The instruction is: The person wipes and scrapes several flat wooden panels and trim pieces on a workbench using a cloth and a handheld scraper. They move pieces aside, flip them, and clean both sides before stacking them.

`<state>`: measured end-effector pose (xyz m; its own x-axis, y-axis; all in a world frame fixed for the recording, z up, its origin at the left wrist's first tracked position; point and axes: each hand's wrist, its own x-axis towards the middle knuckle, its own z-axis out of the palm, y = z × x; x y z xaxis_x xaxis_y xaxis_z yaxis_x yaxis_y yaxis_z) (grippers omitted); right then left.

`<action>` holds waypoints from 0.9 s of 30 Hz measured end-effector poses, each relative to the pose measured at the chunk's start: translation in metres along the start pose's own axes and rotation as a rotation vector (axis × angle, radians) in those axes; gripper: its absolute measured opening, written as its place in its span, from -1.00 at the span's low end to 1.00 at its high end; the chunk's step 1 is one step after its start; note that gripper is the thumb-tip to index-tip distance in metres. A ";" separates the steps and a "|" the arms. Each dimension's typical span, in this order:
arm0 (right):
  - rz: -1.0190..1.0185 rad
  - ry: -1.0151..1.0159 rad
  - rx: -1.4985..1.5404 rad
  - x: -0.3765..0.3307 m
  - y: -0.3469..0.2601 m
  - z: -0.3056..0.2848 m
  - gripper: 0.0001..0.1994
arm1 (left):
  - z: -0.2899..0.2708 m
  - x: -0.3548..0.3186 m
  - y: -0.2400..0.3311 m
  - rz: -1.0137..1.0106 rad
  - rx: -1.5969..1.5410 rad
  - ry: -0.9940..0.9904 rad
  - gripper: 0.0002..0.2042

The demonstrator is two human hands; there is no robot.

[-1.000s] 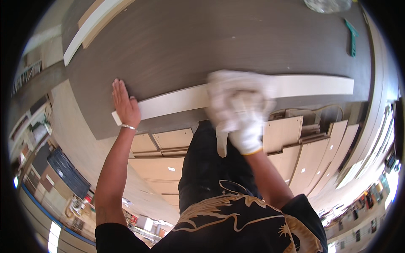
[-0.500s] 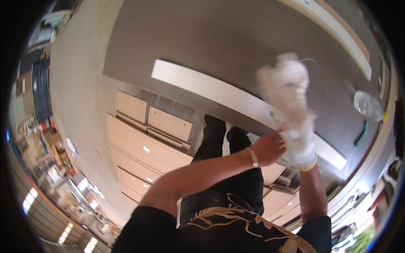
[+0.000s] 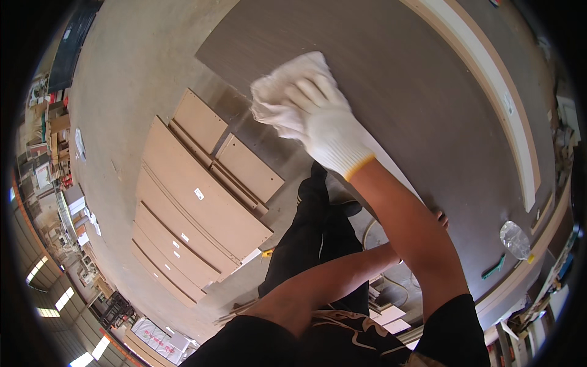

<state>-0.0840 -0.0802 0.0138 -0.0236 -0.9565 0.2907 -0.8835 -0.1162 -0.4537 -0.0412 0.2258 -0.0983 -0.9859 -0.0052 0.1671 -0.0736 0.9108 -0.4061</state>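
My right hand [image 3: 321, 110], in a white knitted glove with a yellow cuff edge, is closed on a bunched white cloth [image 3: 275, 92]. The cloth is over the far left end of a long white strip [image 3: 394, 162], at the near side of a large dark brown board [image 3: 391, 79]. My right forearm crosses over my left arm and hides part of the strip. Only a few bare fingertips of my left hand [image 3: 442, 219] show past that forearm, beside the brown board; their grip is hidden.
Stacked light brown panels [image 3: 183, 189] lie on the floor at the left. A long white piece with a brown edge [image 3: 504, 98] lies on the board's far right side. A clear plastic bottle [image 3: 515, 240] and a green-handled tool [image 3: 493, 267] lie at the right.
My gloved right hand has swung left and outward with the cloth to the strip's far end. My left hand has left the glove's cuff and is now behind the right forearm. The view has turned.
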 end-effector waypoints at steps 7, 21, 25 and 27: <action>0.101 -0.175 -0.082 -0.055 -0.013 -0.033 -0.56 | -0.023 0.000 -0.054 0.243 -0.362 0.050 -0.20; 0.253 -0.021 -0.088 0.033 -0.006 0.019 -0.59 | -0.036 0.007 -0.109 0.360 -0.378 -0.018 -0.24; 0.152 -0.044 0.045 0.000 0.007 0.025 -0.67 | -0.035 0.005 -0.121 0.402 -0.370 -0.003 -0.24; 0.172 -0.117 0.028 -0.068 0.001 0.001 -0.67 | -0.036 0.002 -0.120 0.390 -0.406 0.001 -0.24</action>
<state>-0.0829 -0.0153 -0.0072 -0.1171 -0.9872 0.1079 -0.8580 0.0459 -0.5117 -0.0291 0.1309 -0.0167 -0.9284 0.3639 0.0747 0.3601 0.9310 -0.0600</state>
